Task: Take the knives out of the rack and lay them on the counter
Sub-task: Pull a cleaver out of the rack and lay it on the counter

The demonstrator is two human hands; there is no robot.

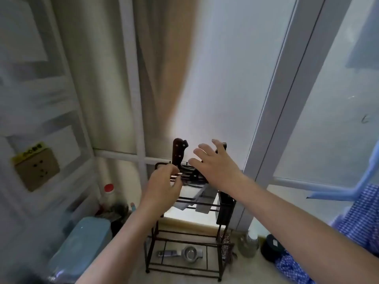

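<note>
A black wire knife rack stands on the counter by the window. A knife with a dark riveted handle sticks up from its top, and broad steel blades hang down inside the frame. My left hand is at the rack's top left edge with its fingers curled near the top bars; whether it grips anything I cannot tell. My right hand hovers over the top with fingers spread, hiding another black handle behind it.
A metal strainer lies under the rack on the counter. A light blue box and a red-capped bottle stand to the left. Jars and blue checked cloth are at the right. A wall socket is on the left wall.
</note>
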